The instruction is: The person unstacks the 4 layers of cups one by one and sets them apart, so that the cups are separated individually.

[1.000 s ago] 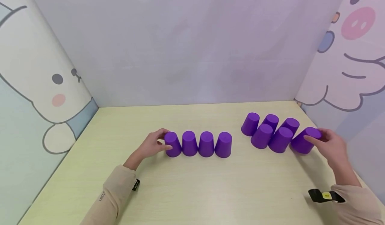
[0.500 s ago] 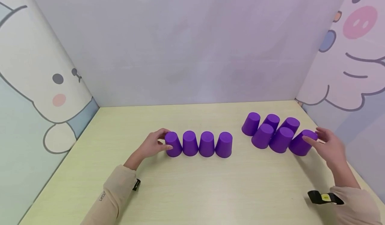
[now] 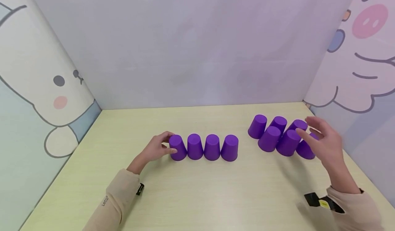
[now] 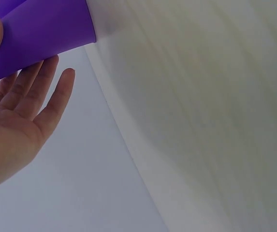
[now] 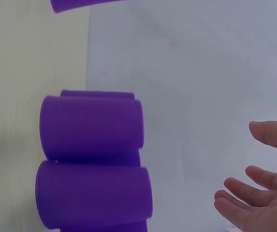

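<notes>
Upside-down purple plastic cups stand on the table in two groups. My left hand (image 3: 156, 148) holds the leftmost cup (image 3: 178, 143) of a short row, thumb on the near side and fingers behind; the left wrist view shows the thumb and fingertips against that cup (image 4: 46, 36). Over the right-hand group hovers my right hand (image 3: 327, 143), fingers loosely spread and holding nothing. Partly hidden behind it is the group's rightmost cup (image 3: 305, 151). Near its thumb is the front cup (image 3: 289, 143). The right wrist view has that hand (image 5: 264, 195) apart from the cups (image 5: 92, 123).
The pale wooden table (image 3: 216, 193) meets a grey back wall (image 3: 197, 52). Cartoon-printed side panels stand left (image 3: 34, 69) and right (image 3: 355, 76). Between the row's right-end cup (image 3: 229, 148) and the right-hand group (image 3: 269, 140) lies a gap.
My right hand has let go of the rightmost cup, risen and moved left over the group. That cup first shifted slightly left against its neighbour. The left hand stays on its cup.
</notes>
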`<action>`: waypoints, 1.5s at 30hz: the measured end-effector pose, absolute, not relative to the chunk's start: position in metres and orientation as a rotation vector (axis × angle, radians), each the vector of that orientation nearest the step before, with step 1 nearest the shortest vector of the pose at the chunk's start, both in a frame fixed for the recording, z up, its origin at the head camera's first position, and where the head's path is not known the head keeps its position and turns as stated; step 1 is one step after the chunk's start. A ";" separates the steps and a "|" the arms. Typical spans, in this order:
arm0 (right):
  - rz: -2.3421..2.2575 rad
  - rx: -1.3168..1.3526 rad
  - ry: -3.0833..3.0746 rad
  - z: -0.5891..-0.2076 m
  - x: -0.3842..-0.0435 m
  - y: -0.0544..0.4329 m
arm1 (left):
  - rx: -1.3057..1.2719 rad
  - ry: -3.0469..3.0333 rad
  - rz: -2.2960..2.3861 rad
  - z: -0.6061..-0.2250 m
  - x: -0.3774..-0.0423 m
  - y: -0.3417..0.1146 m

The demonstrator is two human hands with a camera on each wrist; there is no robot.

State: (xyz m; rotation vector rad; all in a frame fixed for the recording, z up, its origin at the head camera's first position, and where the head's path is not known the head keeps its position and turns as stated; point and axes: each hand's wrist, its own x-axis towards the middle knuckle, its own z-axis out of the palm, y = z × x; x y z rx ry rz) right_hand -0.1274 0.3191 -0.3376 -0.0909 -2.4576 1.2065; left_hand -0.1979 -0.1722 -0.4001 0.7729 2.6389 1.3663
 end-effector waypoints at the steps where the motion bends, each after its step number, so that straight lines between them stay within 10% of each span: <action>1: 1.209 -0.043 -2.453 -0.338 -0.128 0.314 | 0.771 2.639 1.367 -0.400 -0.198 -0.172; 45: 1.179 0.688 -2.751 -0.390 -0.180 0.187 | 0.769 2.641 1.359 -0.400 -0.197 -0.172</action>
